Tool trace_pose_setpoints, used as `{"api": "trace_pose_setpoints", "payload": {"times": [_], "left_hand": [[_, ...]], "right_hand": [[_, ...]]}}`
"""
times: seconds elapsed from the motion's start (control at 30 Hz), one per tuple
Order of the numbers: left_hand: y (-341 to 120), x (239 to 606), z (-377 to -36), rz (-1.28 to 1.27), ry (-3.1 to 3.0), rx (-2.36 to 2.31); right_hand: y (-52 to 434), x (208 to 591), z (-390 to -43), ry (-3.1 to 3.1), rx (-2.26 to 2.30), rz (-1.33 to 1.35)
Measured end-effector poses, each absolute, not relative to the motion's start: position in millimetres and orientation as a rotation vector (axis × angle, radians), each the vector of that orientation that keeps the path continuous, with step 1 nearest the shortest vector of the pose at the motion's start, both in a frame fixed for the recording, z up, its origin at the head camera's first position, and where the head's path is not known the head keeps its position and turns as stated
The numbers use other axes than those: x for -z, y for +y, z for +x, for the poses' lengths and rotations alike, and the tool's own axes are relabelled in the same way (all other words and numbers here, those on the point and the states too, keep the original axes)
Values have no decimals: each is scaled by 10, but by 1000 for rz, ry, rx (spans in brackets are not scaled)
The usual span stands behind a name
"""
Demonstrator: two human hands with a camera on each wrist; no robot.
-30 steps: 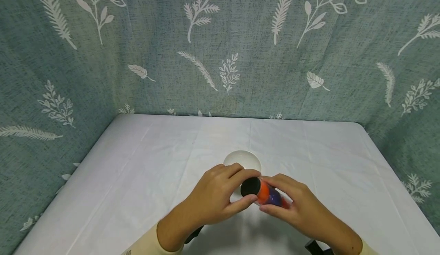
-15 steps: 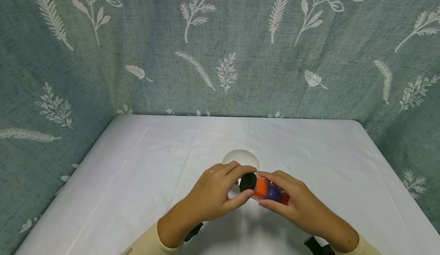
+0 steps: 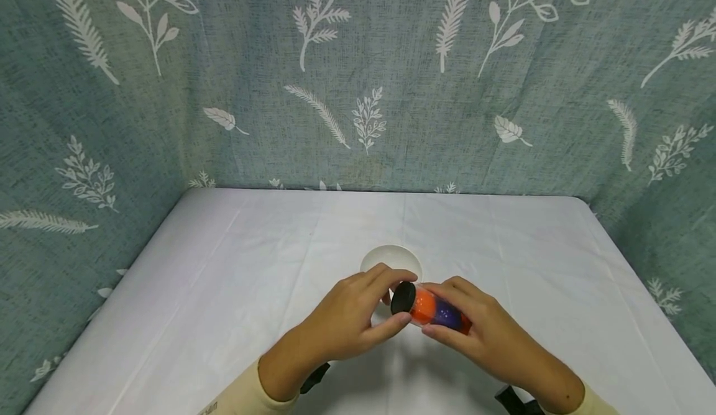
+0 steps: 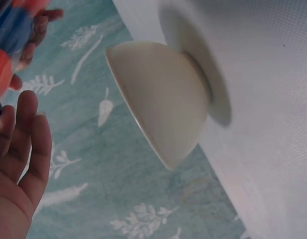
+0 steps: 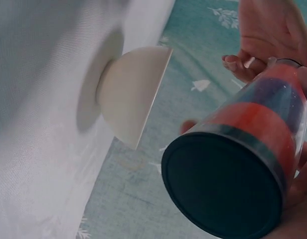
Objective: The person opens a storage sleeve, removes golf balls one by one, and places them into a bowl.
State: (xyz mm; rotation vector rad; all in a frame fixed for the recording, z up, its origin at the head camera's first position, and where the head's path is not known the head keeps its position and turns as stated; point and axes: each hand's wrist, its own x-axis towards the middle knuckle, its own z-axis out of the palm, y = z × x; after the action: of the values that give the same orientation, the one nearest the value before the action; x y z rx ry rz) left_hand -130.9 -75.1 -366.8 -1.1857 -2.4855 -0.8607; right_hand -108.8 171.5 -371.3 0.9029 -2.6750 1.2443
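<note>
A clear jar [image 3: 435, 313] with orange, blue and red layers and a black cap [image 3: 403, 298] lies almost level above the table. My right hand [image 3: 475, 331] grips its body from the right. My left hand [image 3: 363, 312] curls thumb and forefinger around the cap. Just behind both hands a white bowl [image 3: 391, 258] stands on the table. In the left wrist view the bowl [image 4: 163, 99] fills the middle, with my left fingers [image 4: 19, 144] below the jar [image 4: 9, 40]. The right wrist view has the cap [image 5: 226, 191] close up, the bowl [image 5: 133, 94] beyond it.
The white-clothed table [image 3: 224, 266] is closed in on the left, back and right by a green leaf-patterned cloth [image 3: 358, 92]. Black straps [image 3: 316, 378] show at both wrists near the table's front edge.
Both hands and the jar have drifted slightly away from me, toward the bowl. The cap has turned a little more edge-on. Both hands keep their hold.
</note>
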Motion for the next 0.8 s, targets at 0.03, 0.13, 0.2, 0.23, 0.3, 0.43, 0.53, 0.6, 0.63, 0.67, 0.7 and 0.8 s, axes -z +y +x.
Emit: {"api": "trace_pose_setpoints", "payload": {"times": [0.03,0.13,0.2,0.23,0.3,0.43,0.53,0.6,0.63,0.67,0.7,0.8], "left_hand": [[-755,3673,-1311,-1188,-2492,867],[-765,3688,-1316,-1191,-2514,882],[-768,3695,-1316,-1197,-2517,886],[-770,3697,-1315,-1201,-2518,892],[-772,3701,-1314,-1205,-2523,897],[-770,3708,-1303,-1204,-2549,892],[-765,3709,-1293,-1209,-2570,889],[-761,3708,-1288,-1215,-2577,898],[-760,3708,-1286,-1217,-2582,902],[-758,3707,-1284,-1219,-2584,907],[-757,3708,-1285,-1220,-2586,919],[-755,3710,-1287,-1226,-2588,949]], "right_hand": [[1711,3714,-1087,-2670,-1232,903],[1700,3719,-1082,-2657,-1219,903],[1695,3716,-1076,-2660,-1215,901],[1693,3715,-1072,-2664,-1212,900],[1694,3712,-1063,-2674,-1201,904],[1697,3712,-1039,-2678,-1169,916],[1695,3710,-1026,-2675,-1136,917],[1692,3711,-1021,-2668,-1107,918],[1689,3710,-1019,-2666,-1093,920],[1686,3711,-1019,-2665,-1081,922],[1683,3714,-1018,-2659,-1074,925],[1676,3715,-1022,-2645,-1045,938]]}}
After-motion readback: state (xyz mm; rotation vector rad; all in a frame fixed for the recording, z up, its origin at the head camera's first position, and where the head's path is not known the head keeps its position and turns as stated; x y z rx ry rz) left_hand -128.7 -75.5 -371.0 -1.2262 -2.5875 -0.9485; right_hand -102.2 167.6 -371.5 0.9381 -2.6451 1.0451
